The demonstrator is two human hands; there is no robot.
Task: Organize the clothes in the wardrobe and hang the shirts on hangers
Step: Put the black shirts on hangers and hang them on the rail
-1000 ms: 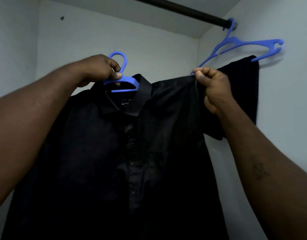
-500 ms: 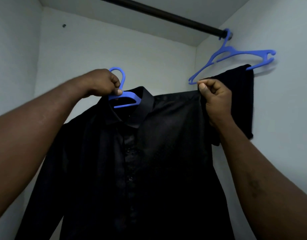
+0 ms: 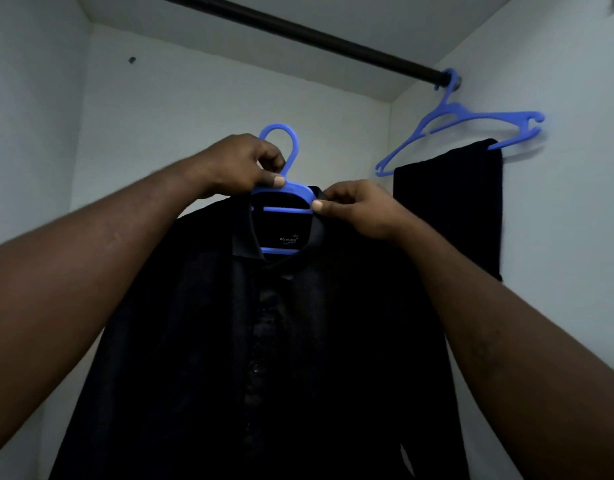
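Shirt (image 3: 298,341) sits on the blue hanger (image 3: 293,187), well below the rod (image 3: 333,44). My left hand (image 3: 236,168) grips the hanger's neck, right hand (image 3: 357,209) pinches the collar (image 3: 245,237). I'd square that collar before lifting to hook it

The shirt (image 3: 201,341) is dark, smooth cloth with a faint sheen down the front. The hanger (image 3: 291,187) in it is smooth blue plastic, and the second hanger (image 3: 471,116) is the same. The garment (image 3: 450,202) there looks like matt cloth. The rod (image 3: 298,31) is dark, smooth and slightly glossy. The walls (image 3: 194,98) are pale, matt paint.
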